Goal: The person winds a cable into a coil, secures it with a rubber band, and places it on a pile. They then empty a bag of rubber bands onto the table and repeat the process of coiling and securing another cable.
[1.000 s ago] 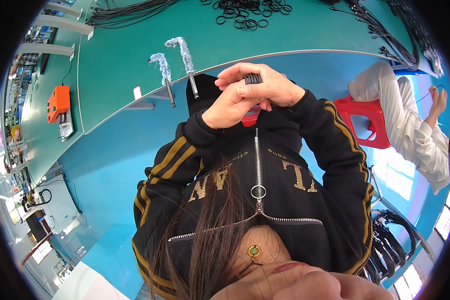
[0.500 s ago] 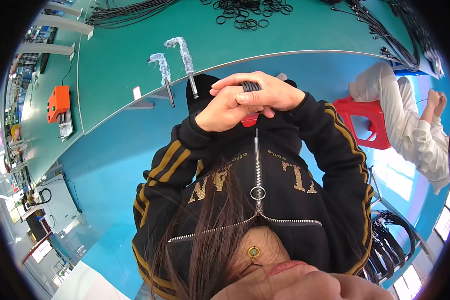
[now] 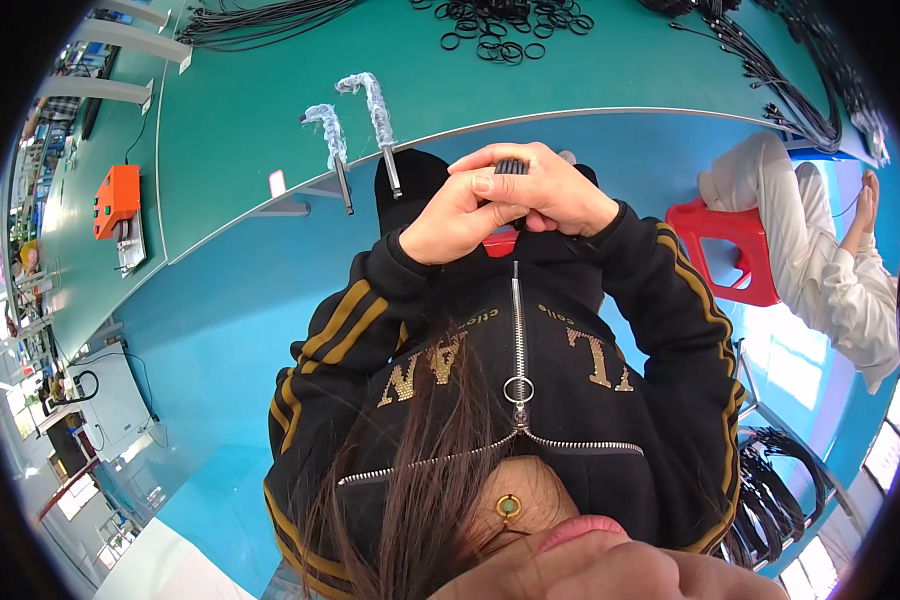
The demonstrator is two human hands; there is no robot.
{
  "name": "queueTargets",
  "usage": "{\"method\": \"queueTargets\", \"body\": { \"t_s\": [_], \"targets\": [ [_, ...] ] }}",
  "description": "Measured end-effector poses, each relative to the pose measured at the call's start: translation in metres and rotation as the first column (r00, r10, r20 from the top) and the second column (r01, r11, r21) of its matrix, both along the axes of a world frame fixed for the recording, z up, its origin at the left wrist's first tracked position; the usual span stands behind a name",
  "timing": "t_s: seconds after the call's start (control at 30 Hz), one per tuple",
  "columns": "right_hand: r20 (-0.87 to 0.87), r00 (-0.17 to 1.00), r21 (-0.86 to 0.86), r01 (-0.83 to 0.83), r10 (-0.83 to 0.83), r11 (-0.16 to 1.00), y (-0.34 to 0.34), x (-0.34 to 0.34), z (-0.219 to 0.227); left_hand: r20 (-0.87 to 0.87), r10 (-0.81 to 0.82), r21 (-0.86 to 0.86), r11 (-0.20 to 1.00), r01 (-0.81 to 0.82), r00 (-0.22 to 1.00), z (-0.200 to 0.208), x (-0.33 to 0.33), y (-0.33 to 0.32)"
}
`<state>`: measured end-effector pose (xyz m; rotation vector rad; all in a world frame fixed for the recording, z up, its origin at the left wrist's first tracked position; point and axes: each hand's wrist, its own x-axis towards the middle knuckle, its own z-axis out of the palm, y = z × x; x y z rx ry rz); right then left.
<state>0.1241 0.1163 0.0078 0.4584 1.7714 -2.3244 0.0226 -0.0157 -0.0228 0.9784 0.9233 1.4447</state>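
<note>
My left hand [image 3: 450, 222] and my right hand [image 3: 568, 198] meet above my lap, near the table edge. Their fingers are folded over each other around a bundle of black loops [image 3: 512, 167]. Several dark strands lie side by side between the fingers; I cannot tell whether they are separate rings or turns of one cord. The right thumb reaches across to the left fingers. Most of the left fingertips and the lower part of the bundle are hidden.
The green table [image 3: 240, 120] carries loose black rings [image 3: 510, 48] and black cables [image 3: 260, 25]. Two wrapped bent rods [image 3: 378, 115] jut past its edge. An orange control box [image 3: 118, 205] stands left. At right, a person in white [image 3: 785, 200] sits on a red stool [image 3: 720, 225].
Both hands have shifted slightly right, still clasped around the black loops, and the right thumb lies further across the left fingers. The seated person's hands have risen.
</note>
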Motion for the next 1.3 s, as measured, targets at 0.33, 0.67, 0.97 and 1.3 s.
{"method": "queueTargets", "body": {
  "t_s": [0.33, 0.67, 0.97, 1.3],
  "targets": [
    [-0.25, 0.965, 0.122, 0.118, -0.085, 0.985, 0.014, -0.002, -0.016, -0.406, 0.458, 0.059, 0.877, -0.477, 0.791, 0.006, -0.005, -0.013],
    [-0.451, 0.893, 0.465, 0.232, 0.003, 0.854, -0.005, 0.003, -0.007, -0.818, 0.206, 0.106, 0.972, -0.211, 0.536, 0.029, -0.016, -0.019],
    [-0.293, 0.954, 0.537, 0.11, 0.063, 0.836, -0.009, 0.005, -0.012, -0.32, -0.057, -0.123, 0.992, 0.019, 0.946, 0.018, -0.007, -0.01],
    [-0.49, 0.87, -0.039, 0.047, -0.06, 0.998, 0.007, 0.018, -0.005, -0.416, -0.01, 0.017, 1.0, 0.018, 0.909, 0.018, -0.007, -0.011]
  ]
}}
